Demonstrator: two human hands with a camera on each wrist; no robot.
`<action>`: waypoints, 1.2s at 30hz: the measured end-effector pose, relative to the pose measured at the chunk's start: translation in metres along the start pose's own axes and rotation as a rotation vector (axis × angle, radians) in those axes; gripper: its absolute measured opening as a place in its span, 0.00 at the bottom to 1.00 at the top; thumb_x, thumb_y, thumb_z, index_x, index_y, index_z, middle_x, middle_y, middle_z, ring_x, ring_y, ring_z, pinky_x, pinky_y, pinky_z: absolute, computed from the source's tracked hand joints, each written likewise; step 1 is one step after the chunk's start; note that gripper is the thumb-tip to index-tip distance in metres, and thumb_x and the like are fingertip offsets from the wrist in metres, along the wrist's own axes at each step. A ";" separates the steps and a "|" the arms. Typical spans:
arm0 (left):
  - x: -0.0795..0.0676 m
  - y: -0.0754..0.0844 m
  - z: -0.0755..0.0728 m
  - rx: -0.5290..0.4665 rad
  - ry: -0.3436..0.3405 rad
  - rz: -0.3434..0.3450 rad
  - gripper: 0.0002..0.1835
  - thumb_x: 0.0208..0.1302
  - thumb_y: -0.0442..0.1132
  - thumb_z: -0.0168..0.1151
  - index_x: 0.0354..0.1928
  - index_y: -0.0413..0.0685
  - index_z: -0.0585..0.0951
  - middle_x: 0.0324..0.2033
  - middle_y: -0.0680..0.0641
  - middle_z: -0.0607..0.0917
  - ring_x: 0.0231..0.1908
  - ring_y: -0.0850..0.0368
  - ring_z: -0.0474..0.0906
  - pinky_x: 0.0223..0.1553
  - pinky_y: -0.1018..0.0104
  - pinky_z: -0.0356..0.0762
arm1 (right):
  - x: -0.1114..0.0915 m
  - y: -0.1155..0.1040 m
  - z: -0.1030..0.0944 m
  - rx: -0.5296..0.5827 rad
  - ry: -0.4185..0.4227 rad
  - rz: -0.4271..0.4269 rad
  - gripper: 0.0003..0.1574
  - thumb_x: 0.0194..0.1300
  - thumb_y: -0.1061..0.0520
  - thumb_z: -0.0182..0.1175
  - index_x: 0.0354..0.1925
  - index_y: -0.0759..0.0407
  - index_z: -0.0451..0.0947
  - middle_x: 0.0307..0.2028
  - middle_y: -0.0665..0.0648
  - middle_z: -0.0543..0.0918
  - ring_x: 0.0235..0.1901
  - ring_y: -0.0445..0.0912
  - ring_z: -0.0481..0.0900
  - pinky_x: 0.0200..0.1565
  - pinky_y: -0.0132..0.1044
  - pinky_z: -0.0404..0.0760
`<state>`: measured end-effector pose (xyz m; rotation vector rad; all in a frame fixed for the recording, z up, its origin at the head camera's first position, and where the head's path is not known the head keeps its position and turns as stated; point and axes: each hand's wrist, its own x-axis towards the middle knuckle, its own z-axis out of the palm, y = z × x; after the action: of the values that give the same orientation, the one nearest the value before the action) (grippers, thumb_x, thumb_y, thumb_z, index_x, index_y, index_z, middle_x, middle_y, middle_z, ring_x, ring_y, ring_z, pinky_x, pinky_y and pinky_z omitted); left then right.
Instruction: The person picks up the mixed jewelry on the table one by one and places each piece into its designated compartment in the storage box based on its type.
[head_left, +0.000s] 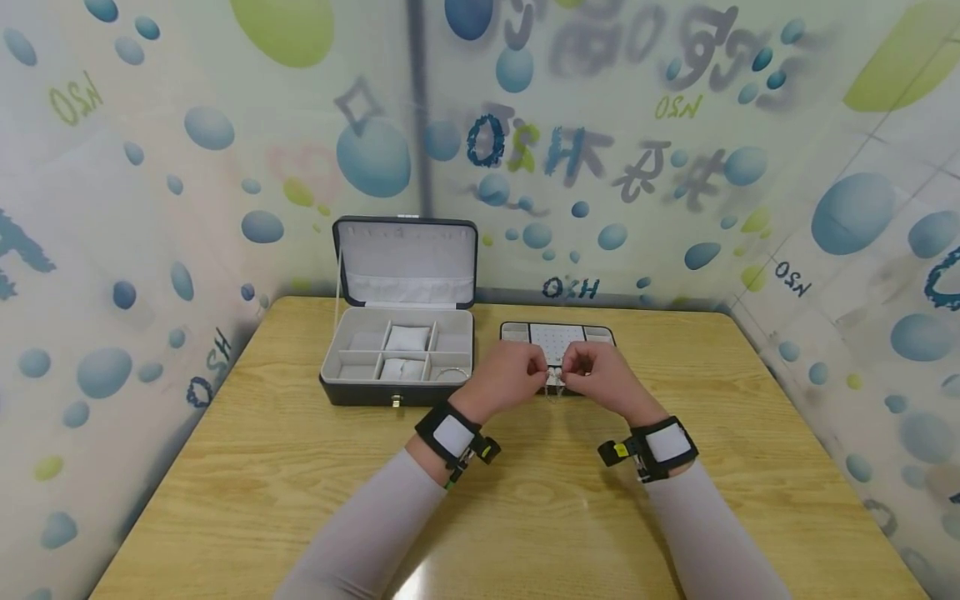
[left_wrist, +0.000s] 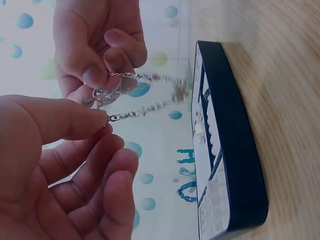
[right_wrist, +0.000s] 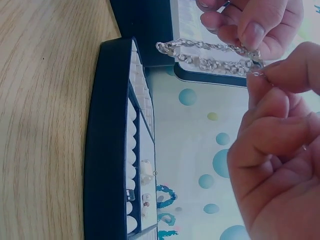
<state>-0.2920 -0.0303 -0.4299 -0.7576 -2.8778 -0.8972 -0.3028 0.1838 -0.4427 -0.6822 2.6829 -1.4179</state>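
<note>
A thin silver chain bracelet (head_left: 554,382) hangs in a loop between my two hands, just above a small dark jewellery tray (head_left: 517,327) with a white insert. My left hand (head_left: 537,374) pinches one end of the bracelet (left_wrist: 145,107) between thumb and forefinger. At the other end, by the clasp, my right hand (head_left: 573,376) pinches the bracelet (right_wrist: 210,55). The loop dangles towards the tray (right_wrist: 107,140), where a few small pale pieces (right_wrist: 146,171) lie in its slots. In the wrist views my left hand (left_wrist: 102,119) and right hand (right_wrist: 264,74) nearly touch.
An open dark jewellery box (head_left: 397,358) with grey compartments and two white cushions stands left of the tray, its lid upright. A thin ring-like bangle (head_left: 452,372) lies in its front right compartment. The wooden table (head_left: 525,517) is walled in by bubble-patterned panels.
</note>
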 end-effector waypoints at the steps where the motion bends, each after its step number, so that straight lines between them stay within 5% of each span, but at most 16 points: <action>1: 0.000 -0.001 -0.001 -0.004 0.002 -0.003 0.07 0.74 0.40 0.64 0.36 0.53 0.87 0.30 0.56 0.85 0.30 0.62 0.78 0.33 0.70 0.75 | 0.000 0.000 0.000 -0.005 0.001 0.002 0.06 0.63 0.68 0.67 0.33 0.59 0.81 0.32 0.56 0.82 0.30 0.44 0.77 0.34 0.33 0.77; 8: 0.000 -0.005 -0.007 -0.033 0.029 -0.023 0.07 0.73 0.39 0.64 0.33 0.54 0.85 0.28 0.55 0.84 0.29 0.60 0.77 0.30 0.69 0.74 | -0.001 -0.004 -0.003 -0.032 0.006 0.017 0.07 0.61 0.69 0.66 0.35 0.59 0.79 0.34 0.57 0.83 0.31 0.46 0.77 0.34 0.33 0.77; 17: -0.001 -0.011 -0.013 0.053 0.055 -0.065 0.11 0.69 0.40 0.66 0.26 0.54 0.81 0.22 0.55 0.80 0.25 0.60 0.75 0.27 0.68 0.69 | -0.001 0.002 -0.006 -0.047 0.104 0.020 0.09 0.61 0.71 0.62 0.38 0.60 0.78 0.36 0.59 0.81 0.35 0.48 0.77 0.38 0.33 0.77; 23: -0.001 -0.014 -0.014 0.103 0.008 -0.092 0.15 0.68 0.41 0.66 0.22 0.55 0.79 0.19 0.56 0.77 0.22 0.61 0.73 0.25 0.68 0.66 | -0.001 0.005 -0.009 0.047 0.208 -0.002 0.05 0.67 0.69 0.62 0.41 0.63 0.78 0.38 0.62 0.81 0.37 0.44 0.77 0.41 0.31 0.79; 27: 0.001 -0.017 -0.010 0.120 -0.033 -0.091 0.13 0.67 0.42 0.68 0.23 0.56 0.80 0.21 0.57 0.79 0.22 0.61 0.73 0.24 0.68 0.69 | -0.001 0.004 -0.009 0.141 0.251 -0.017 0.05 0.69 0.71 0.61 0.41 0.64 0.78 0.37 0.55 0.81 0.37 0.41 0.79 0.40 0.29 0.81; 31: 0.002 -0.019 -0.004 0.130 -0.059 -0.074 0.11 0.67 0.42 0.68 0.25 0.55 0.82 0.22 0.56 0.81 0.22 0.61 0.74 0.24 0.68 0.70 | -0.003 0.001 -0.008 0.205 0.254 -0.033 0.04 0.69 0.70 0.62 0.40 0.66 0.77 0.35 0.49 0.81 0.37 0.40 0.81 0.41 0.28 0.82; 36: 0.004 -0.019 0.002 0.155 -0.081 -0.062 0.07 0.68 0.41 0.68 0.30 0.53 0.86 0.27 0.56 0.85 0.26 0.61 0.76 0.27 0.69 0.73 | -0.003 -0.003 -0.005 0.235 0.210 -0.059 0.05 0.68 0.70 0.64 0.40 0.66 0.77 0.36 0.52 0.82 0.36 0.41 0.81 0.39 0.29 0.83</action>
<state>-0.3041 -0.0411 -0.4408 -0.7102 -3.0123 -0.6528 -0.3003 0.1875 -0.4382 -0.6289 2.5968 -1.8798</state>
